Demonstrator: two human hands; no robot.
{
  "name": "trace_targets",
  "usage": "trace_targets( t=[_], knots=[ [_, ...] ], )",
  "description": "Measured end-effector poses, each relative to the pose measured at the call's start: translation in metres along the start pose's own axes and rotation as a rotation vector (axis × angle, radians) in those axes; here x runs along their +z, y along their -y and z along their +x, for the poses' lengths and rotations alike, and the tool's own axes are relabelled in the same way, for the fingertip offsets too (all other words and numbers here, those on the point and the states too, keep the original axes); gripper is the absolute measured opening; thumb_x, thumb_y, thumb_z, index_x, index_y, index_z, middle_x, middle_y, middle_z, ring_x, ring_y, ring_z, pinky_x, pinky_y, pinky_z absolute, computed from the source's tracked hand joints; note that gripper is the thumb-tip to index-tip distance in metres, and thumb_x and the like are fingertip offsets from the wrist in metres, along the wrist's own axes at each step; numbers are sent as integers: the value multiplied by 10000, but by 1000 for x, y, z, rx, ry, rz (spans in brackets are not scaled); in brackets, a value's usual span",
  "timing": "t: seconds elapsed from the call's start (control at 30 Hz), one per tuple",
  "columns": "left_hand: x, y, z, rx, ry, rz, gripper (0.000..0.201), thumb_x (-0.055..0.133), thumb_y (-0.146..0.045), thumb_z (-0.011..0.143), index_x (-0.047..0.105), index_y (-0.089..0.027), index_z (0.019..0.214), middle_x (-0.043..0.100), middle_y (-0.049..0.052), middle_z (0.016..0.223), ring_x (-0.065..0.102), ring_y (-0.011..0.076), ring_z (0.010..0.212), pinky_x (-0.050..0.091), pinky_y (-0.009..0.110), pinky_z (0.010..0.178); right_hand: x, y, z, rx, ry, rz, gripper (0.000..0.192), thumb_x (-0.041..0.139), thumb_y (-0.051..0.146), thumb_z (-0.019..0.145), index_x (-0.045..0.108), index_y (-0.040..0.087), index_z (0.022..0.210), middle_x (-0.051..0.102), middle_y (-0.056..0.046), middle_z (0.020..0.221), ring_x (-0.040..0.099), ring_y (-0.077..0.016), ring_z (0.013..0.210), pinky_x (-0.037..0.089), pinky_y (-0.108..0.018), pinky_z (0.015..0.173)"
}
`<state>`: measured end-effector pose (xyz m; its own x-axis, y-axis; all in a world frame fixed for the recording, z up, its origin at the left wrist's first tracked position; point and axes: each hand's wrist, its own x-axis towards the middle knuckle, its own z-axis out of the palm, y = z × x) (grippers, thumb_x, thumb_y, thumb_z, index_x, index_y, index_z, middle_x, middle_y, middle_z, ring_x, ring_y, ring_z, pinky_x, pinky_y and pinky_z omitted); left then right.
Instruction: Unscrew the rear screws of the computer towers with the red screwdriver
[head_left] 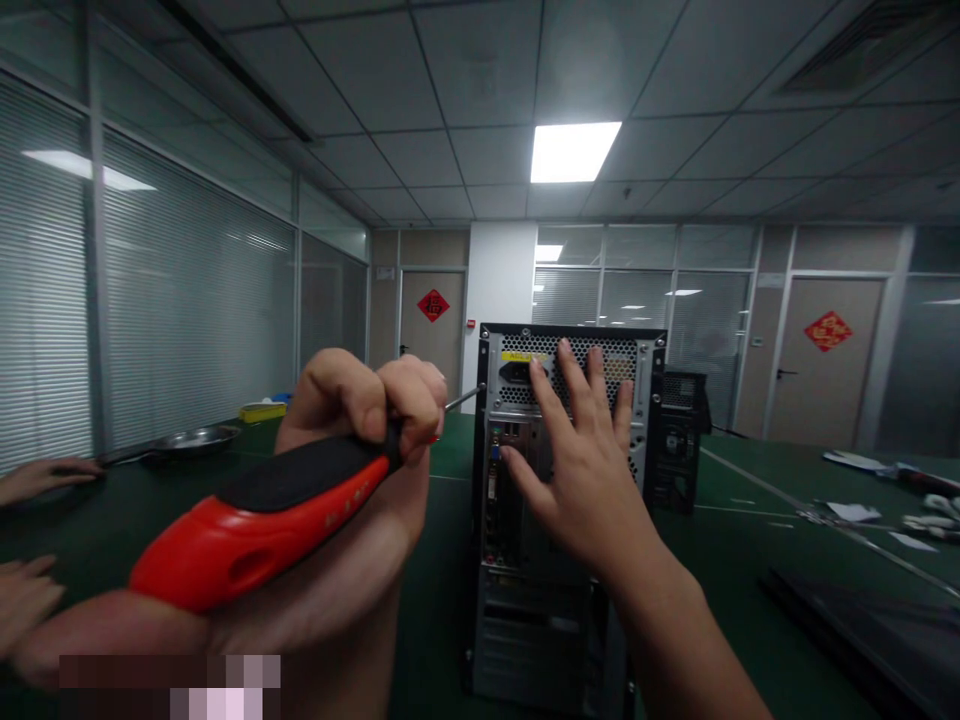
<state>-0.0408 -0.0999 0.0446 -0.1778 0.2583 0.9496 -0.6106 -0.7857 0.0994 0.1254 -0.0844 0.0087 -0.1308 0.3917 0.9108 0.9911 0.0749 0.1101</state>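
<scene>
My left hand (358,402) grips a screwdriver (255,525) with a red and black handle. Its thin metal shaft points right, and the tip touches the upper left edge of a computer tower (525,600). The tower stands upright on the green table (750,560) with its rear panel of ports and vent grille facing me. My right hand (586,462) lies flat against that rear panel, fingers spread over the grille and the ports, holding nothing.
A second dark tower (679,440) stands behind the first, to its right. A metal pan (191,440) and a yellow object (262,410) sit at far left. Another person's hands (41,478) rest at the left edge. A dark panel (862,620) and papers (855,512) lie at right.
</scene>
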Motion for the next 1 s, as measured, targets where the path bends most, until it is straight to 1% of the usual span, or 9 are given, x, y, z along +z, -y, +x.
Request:
trace_targets(
  t=[0.1,0.2,0.37,0.5,0.57,0.73,0.8,0.9,1.0],
  knots=[
    [-7,5,2,-11,23,-31,476,631,-643,822,486,-207,696,433,-25,622,396,147,608,436,371,780,0,0,0,-5,-2,3,829,588,449,910,153,220,1577,-31,-46,1652,-64,-338,1523,1,-624,1213],
    [-14,9,3,3,61,-11,482,618,-658,825,517,-213,670,458,-19,600,411,149,586,429,376,761,0,0,0,-10,-6,0,823,584,444,913,154,219,1577,-28,-47,1652,-62,-338,1524,6,-622,1213],
    [-14,8,4,72,74,87,498,633,-675,801,529,-230,603,444,-11,539,411,168,564,429,391,741,0,0,0,-3,-2,1,823,587,446,913,156,220,1576,-27,-44,1653,-69,-332,1524,-3,-616,1215],
    [-14,7,2,94,136,133,569,577,-699,823,492,-204,556,535,25,650,459,178,636,421,388,740,0,0,0,-2,-1,1,815,588,442,912,169,217,1574,-23,-50,1653,-63,-332,1524,-2,-618,1214],
    [-14,8,0,85,154,136,589,550,-701,839,470,-197,542,536,30,661,464,182,645,414,392,730,0,0,0,-4,-4,1,814,588,443,911,171,219,1573,-14,-51,1653,-57,-335,1525,5,-623,1212],
    [-12,12,0,73,144,131,595,578,-704,816,428,-202,534,416,8,560,409,180,585,405,401,686,-1,0,0,-12,-11,1,819,595,437,908,169,219,1573,-12,-51,1653,-53,-337,1525,15,-630,1209],
    [-11,13,0,77,150,131,600,572,-705,819,417,-204,529,390,3,543,394,179,572,408,404,680,0,0,-1,-10,-9,4,824,598,439,906,168,219,1574,-20,-52,1653,-61,-335,1524,11,-624,1210],
    [-9,13,0,74,145,132,590,543,-706,836,437,-207,539,398,3,549,408,178,577,422,406,689,0,0,-1,-7,-6,2,826,608,434,900,179,219,1572,-16,-51,1653,-63,-331,1525,6,-617,1213],
    [-8,9,-1,61,85,145,542,499,-684,874,514,-214,605,454,2,595,450,172,598,447,406,724,0,-1,-1,-10,-9,5,827,612,433,898,182,219,1571,-13,-53,1653,-62,-332,1524,2,-616,1214]
  ],
)
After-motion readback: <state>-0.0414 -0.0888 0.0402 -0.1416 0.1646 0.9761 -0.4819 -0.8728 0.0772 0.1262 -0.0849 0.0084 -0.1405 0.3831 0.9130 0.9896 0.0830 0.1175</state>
